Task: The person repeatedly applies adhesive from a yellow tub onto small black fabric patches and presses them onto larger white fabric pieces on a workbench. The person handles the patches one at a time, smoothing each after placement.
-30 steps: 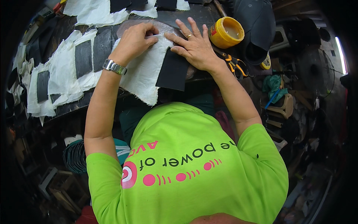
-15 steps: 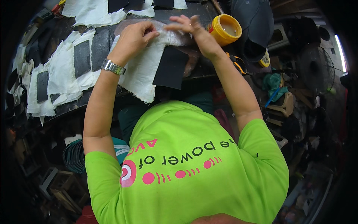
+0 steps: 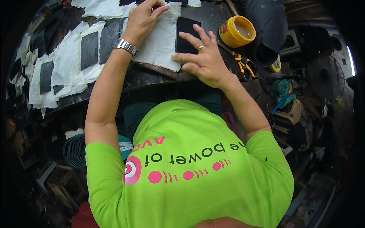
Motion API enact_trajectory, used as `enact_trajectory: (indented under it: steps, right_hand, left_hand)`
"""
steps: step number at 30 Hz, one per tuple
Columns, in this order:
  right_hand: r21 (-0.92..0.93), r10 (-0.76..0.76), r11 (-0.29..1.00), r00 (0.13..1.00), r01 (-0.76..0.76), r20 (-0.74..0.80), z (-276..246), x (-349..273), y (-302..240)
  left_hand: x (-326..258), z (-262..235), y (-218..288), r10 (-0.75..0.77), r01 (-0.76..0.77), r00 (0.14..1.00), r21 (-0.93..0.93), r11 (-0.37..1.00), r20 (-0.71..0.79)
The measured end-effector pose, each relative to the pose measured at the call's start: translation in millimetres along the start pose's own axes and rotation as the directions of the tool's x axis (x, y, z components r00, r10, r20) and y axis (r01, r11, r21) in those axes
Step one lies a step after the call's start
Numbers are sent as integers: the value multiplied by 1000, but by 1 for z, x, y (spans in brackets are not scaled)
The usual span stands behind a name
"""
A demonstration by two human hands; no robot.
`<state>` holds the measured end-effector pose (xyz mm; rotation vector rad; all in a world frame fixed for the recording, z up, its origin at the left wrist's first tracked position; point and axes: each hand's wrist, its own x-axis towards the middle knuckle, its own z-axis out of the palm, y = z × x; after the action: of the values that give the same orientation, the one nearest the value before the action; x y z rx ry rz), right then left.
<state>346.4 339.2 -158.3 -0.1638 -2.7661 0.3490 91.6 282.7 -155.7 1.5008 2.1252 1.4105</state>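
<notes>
A piece of white cloth (image 3: pixel 159 45) with frayed edges lies on the dark worktable at its near edge. My left hand (image 3: pixel 145 18), with a metal watch on the wrist, is closed in a pinch at the cloth's far part; the fingertips partly hide the grip. My right hand (image 3: pixel 207 57), wearing a ring, is open with fingers spread. Its thumb and a finger reach the cloth's lower right edge, and its other fingers lie over a black rectangular piece (image 3: pixel 185 32) beside the cloth.
Right of my right hand stands an open yellow jar (image 3: pixel 225 35) of pale paste, with orange-handled scissors (image 3: pixel 243 65) nearer me. White cloths with black patches (image 3: pixel 68 62) cover the table's left. A dark rounded form (image 3: pixel 266 34) stands at the right; a fan (image 3: pixel 326 78) is beyond.
The white cloth now lies flatter and farther from me on the table. My right hand has come down from near the jar to the cloth's near right edge; my left hand has moved farther away.
</notes>
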Motion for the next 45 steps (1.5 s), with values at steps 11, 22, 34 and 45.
enact_trajectory:
  steps: [11, 22, 34, 45]
  right_hand:
    - [-232, -2, 972, 995, 26, 103, 22, -19, -9]
    - [629, 176, 774, 928, 76, -330, -23, -10, 2]
    - [525, 187, 850, 957, -45, -221, 20, 17, -1]
    - [548, 277, 823, 947, -146, -165, 28, 13, 3]
  left_hand:
    - [1, 11, -18, 119, -115, 993, 131, 985, -23]
    - [-23, -70, 10, 353, -410, 880, -133, 902, -317]
    - [74, -264, -76, 151, -165, 965, -48, 985, -217]
    - [169, -209, -220, 507, -289, 847, 662, 692, -159]
